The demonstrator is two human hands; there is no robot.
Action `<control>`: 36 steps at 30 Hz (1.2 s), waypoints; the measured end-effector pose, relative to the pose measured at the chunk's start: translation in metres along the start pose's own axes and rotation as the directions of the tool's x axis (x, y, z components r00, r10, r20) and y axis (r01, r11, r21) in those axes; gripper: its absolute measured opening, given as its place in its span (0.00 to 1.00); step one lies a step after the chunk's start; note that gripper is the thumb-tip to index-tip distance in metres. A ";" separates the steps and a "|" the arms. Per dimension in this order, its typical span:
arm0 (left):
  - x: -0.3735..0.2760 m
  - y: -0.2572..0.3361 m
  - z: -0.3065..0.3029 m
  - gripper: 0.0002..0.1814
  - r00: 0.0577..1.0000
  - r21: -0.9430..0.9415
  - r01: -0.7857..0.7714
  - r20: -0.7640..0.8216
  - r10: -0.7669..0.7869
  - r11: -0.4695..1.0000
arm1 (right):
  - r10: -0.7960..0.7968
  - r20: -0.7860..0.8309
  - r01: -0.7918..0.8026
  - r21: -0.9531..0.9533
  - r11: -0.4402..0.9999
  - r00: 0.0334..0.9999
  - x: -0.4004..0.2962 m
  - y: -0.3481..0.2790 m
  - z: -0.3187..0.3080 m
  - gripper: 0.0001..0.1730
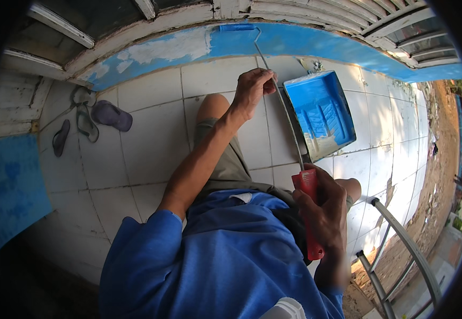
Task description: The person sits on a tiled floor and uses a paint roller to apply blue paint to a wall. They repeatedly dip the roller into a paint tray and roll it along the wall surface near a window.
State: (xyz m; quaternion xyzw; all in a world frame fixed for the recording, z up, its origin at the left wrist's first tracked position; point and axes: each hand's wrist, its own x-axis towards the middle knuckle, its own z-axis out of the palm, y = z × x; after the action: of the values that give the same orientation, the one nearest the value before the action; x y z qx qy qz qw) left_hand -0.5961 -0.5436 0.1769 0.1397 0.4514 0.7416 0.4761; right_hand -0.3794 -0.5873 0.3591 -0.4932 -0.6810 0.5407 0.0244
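Note:
My right hand (324, 207) is closed around the red plastic handle (308, 187) of a long-framed paint roller. My left hand (255, 89) pinches the roller's thin metal rod (281, 99) between thumb and fingers, farther up. At the rod's far end, the blue-coated roller sleeve (237, 27) lies against the low wall strip (287, 38), just under the white frame. Much of that strip is blue, with pale bare patches on its left part. A paint tray (344, 107), coated in blue paint, sits on the tiles to the right of the rod.
Worn sandals (87, 121) and a purple cap-like item (112, 115) lie on the white tiled floor (151, 127) at left. A metal ladder (408, 243) stands at lower right. Peeling white window frames (143, 34) border the wall strip. Bare ground (442, 159) lies beyond the tiles.

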 end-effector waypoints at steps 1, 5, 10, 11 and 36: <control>0.000 0.000 0.000 0.11 1.000 0.004 0.001 0.017 -0.001 1.000 | 0.000 -0.005 0.000 0.018 1.000 1.000 0.000 0.002 0.001 0.25; 0.002 -0.005 -0.001 0.10 1.000 0.007 -0.009 -0.002 0.009 1.000 | 0.011 -0.013 -0.011 -0.011 1.000 1.000 0.004 -0.002 0.002 0.25; 0.006 -0.014 -0.010 0.10 0.998 0.030 0.041 -0.049 -0.039 0.999 | 0.000 -0.008 -0.001 -0.079 0.997 1.000 0.013 0.005 0.004 0.25; 0.007 -0.013 -0.009 0.10 0.999 0.031 0.016 -0.039 -0.015 0.999 | -0.008 -0.014 0.007 -0.077 0.997 1.000 0.012 0.007 0.004 0.25; 0.013 -0.080 -0.090 0.10 0.956 0.019 0.191 -0.229 -0.182 0.981 | 0.014 0.094 -0.011 -0.031 0.999 0.995 0.068 0.053 0.055 0.15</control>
State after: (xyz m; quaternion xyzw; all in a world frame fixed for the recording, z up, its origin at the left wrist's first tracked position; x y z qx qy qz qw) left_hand -0.6140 -0.5698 0.0603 0.0207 0.5290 0.6950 0.4865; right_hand -0.4113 -0.5824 0.2618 -0.4719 -0.6864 0.5530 -0.0187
